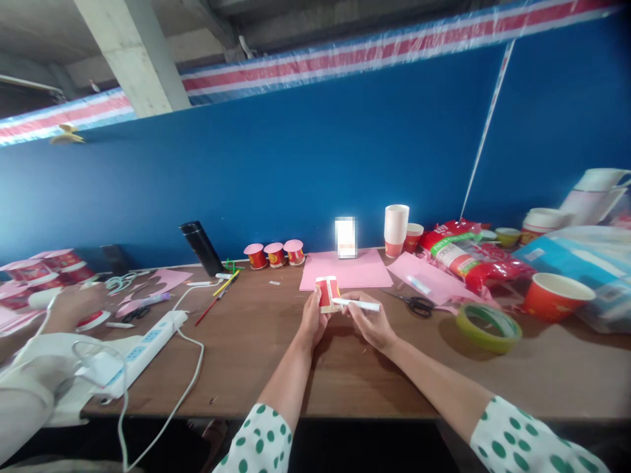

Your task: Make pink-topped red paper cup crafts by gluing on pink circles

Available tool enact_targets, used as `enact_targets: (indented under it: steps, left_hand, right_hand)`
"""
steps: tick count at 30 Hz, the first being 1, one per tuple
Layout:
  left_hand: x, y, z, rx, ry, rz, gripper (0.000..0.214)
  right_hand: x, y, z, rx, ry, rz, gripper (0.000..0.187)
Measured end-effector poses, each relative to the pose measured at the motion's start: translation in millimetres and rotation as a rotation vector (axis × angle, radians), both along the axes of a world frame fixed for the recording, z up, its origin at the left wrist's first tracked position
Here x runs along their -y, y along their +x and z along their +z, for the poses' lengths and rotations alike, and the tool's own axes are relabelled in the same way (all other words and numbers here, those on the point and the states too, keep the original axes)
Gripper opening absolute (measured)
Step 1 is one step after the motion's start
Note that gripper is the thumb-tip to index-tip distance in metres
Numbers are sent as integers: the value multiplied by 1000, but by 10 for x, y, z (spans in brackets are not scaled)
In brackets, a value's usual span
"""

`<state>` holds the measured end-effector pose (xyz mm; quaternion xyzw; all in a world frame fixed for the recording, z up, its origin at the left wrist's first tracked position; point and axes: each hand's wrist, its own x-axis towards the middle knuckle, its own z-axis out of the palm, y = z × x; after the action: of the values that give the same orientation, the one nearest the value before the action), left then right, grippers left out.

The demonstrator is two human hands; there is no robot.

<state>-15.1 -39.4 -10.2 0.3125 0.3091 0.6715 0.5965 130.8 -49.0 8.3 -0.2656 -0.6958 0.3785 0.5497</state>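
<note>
My left hand is closed around a small red paper cup with white marks, held just above the table's middle. My right hand pinches a white marker-like pen. The pen's tip reaches the right side of the cup and seems to touch it; what it leaves there is too small to make out. Behind both hands lies a stack of pink paper. To the right of my right hand is a pair of black-handled scissors.
Right: green tape roll, red cup, stacked white cups and a red plastic package. Left: several pink-topped red cups, a black bottle, a power strip with cables. A co-worker's hand works far left.
</note>
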Motion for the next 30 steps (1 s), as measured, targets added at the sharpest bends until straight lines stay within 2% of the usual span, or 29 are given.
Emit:
enact_targets:
  steps: [5, 10, 18, 30]
  left_hand:
    - [5, 0, 20, 22, 18, -31, 46]
    - [-28, 2, 12, 57, -22, -5, 44]
    - [-14, -2, 0, 33, 5, 3, 34]
    - [-3, 16, 9, 17, 14, 16, 36]
  right_hand:
    - [-12, 0, 0, 6, 89, -20, 21]
    - [-7, -1, -1, 69, 155, -43, 17]
    - [21, -1, 45, 165, 168, -43, 16]
    - [-16, 12, -1, 197, 173, -41, 14]
